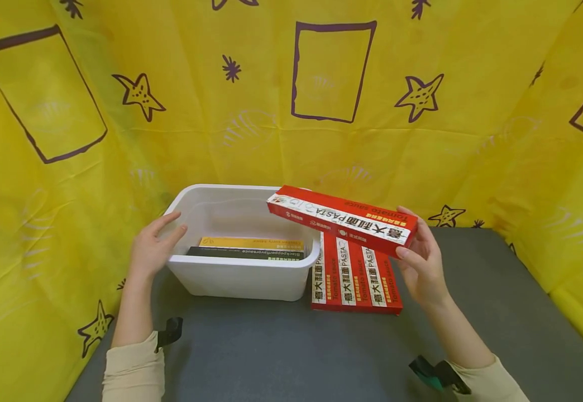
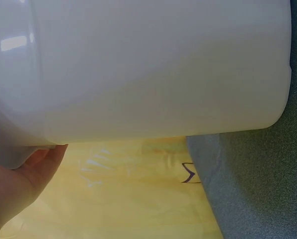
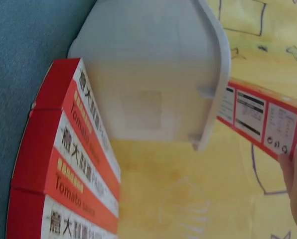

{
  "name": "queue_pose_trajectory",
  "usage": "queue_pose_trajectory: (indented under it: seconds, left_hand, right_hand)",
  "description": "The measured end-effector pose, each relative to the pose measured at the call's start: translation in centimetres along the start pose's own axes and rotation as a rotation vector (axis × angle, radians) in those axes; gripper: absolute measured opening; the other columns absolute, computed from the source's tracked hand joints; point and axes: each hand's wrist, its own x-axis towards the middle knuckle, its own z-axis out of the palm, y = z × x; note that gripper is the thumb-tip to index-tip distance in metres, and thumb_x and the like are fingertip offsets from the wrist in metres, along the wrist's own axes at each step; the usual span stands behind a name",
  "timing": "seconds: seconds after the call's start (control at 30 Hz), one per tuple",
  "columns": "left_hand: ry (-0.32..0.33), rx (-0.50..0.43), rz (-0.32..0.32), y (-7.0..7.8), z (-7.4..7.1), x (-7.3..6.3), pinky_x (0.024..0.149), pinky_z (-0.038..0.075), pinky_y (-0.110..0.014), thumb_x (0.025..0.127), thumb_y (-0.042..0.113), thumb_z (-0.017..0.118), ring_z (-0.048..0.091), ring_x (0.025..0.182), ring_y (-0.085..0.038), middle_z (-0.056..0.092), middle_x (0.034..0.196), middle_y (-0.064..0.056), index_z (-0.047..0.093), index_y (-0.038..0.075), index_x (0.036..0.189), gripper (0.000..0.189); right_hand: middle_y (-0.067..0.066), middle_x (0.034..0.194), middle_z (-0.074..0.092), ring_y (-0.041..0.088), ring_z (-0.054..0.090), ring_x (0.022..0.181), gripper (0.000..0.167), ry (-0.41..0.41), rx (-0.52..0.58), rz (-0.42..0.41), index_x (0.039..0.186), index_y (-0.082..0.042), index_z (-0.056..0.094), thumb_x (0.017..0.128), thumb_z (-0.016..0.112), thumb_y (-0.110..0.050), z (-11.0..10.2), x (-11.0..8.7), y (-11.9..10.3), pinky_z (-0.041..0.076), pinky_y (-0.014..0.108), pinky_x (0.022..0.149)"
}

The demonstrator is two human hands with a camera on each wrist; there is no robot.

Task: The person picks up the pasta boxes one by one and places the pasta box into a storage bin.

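My right hand (image 1: 424, 262) grips one end of a red tomato sauce pasta box (image 1: 344, 218), thumb on the near side. The box is raised and slanted, its far end over the right rim of a white plastic bin (image 1: 238, 279). At the bin's left end, my left hand (image 1: 153, 245) holds the rim, with fingertips reaching over it. Inside the bin lie a yellow box (image 1: 251, 243) and a black pepper flavor box (image 1: 243, 253), side by side. Several more red pasta boxes (image 1: 357, 285) lie in a row on the table, right of the bin.
A dark grey table (image 1: 281, 352) carries everything. Yellow cloth (image 1: 251, 111) with drawn stars and frames hangs at the back and both sides, close behind the bin. Dark straps (image 1: 434, 374) circle both forearms over light sleeves.
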Motion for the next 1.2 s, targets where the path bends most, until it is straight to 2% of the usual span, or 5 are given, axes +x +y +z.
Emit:
queue_pose_trajectory:
  seconds: [0.13, 0.37, 0.67, 1.07, 1.2]
  left_hand:
    - [-0.004, -0.005, -0.004, 0.0, 0.0, 0.1, 0.105, 0.028, -0.065, 0.096, 0.039, 0.06, 0.035, 0.136, -0.045, 0.043, 0.147, -0.019, 0.052, 0.01, 0.142, 0.055]
    - [-0.004, -0.017, -0.002, 0.0, 0.1, -0.1, 0.105, 0.028, -0.065, 0.095, 0.041, 0.06, 0.035, 0.136, -0.045, 0.043, 0.147, -0.02, 0.052, 0.01, 0.142, 0.056]
    - [0.006, -0.022, 0.007, -0.1, 0.1, 0.1, 0.105, 0.029, -0.065, 0.096, 0.04, 0.06, 0.037, 0.134, -0.046, 0.044, 0.146, -0.02, 0.053, 0.01, 0.141, 0.055]
    - [0.02, 0.003, 0.004, 0.0, 0.2, 0.0, 0.104, 0.03, -0.064, 0.096, 0.039, 0.06, 0.039, 0.133, -0.045, 0.046, 0.145, -0.02, 0.055, 0.01, 0.14, 0.053]
    - [0.023, 0.003, 0.003, 0.0, 0.1, 0.0, 0.104, 0.03, -0.064, 0.096, 0.04, 0.06, 0.039, 0.133, -0.045, 0.046, 0.145, -0.02, 0.055, 0.01, 0.14, 0.053]
  right_hand:
    - [0.014, 0.137, 0.042, 0.025, 0.049, 0.116, 0.061, -0.015, -0.049, 0.052, 0.146, -0.003, 0.035, 0.087, 0.046, 0.009, 0.8, 0.6, 0.9, 0.053, 0.032, 0.09]
    - [0.008, 0.133, 0.049, 0.022, 0.051, 0.115, 0.06, 0.028, -0.117, 0.11, 0.142, -0.011, 0.041, 0.087, 0.051, 0.01, 1.2, 1.1, 2.5, 0.054, 0.032, 0.089]
    - [0.006, 0.14, 0.047, 0.021, 0.054, 0.117, 0.064, 0.008, -0.343, 0.245, 0.147, -0.007, 0.036, 0.089, 0.06, 0.004, 1.8, 2.2, 3.5, 0.055, 0.032, 0.087]
    - [0.012, 0.138, 0.051, 0.025, 0.049, 0.124, 0.063, -0.044, -0.533, 0.292, 0.144, -0.005, 0.043, 0.087, 0.069, -0.004, 2.0, 3.3, 5.6, 0.054, 0.028, 0.088]
    - [0.011, 0.138, 0.052, 0.026, 0.05, 0.125, 0.062, -0.03, -0.547, 0.302, 0.143, -0.006, 0.045, 0.086, 0.071, -0.006, 2.2, 3.6, 6.0, 0.054, 0.028, 0.088]
